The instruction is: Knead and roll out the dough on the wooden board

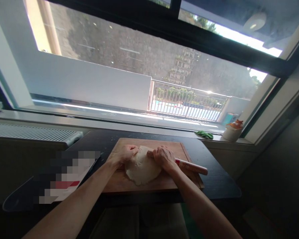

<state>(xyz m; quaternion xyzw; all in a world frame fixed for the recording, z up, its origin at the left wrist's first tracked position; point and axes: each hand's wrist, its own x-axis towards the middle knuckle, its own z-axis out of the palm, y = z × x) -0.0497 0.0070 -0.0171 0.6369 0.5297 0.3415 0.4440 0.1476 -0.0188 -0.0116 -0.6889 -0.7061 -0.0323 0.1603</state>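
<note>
Two bare forearms (pixel 76 200) come up from the bottom corners, nearest the camera, with the person's dim legs (pixel 161 219) between them. Ahead of them, a flat, pale cream sheet of dough (pixel 143 170) lies on a brown rectangular wooden board (pixel 168 184). The left hand (pixel 127 153) is at the dough's far left edge, its fingers curled in against it; whether they pinch it cannot be told. The right hand (pixel 163 156) is at the dough's far right, fingers closed round a brown wooden rolling pin (pixel 194 167) with a red mark. One end of the pin pokes out over the dough; the other slants right, past the board's edge.

The dough is roughly rounded, with an uneven rim and shallow dents near the left fingers. Its near edge comes close to the board's near edge, while bare wood shows to the right. The board sits near the front of a black bench (pixel 219 181), which has open surface on the right; a blurred white-and-red item (pixel 67 182) lies on the left. Beyond stands a wide window (pixel 139 63).
</note>
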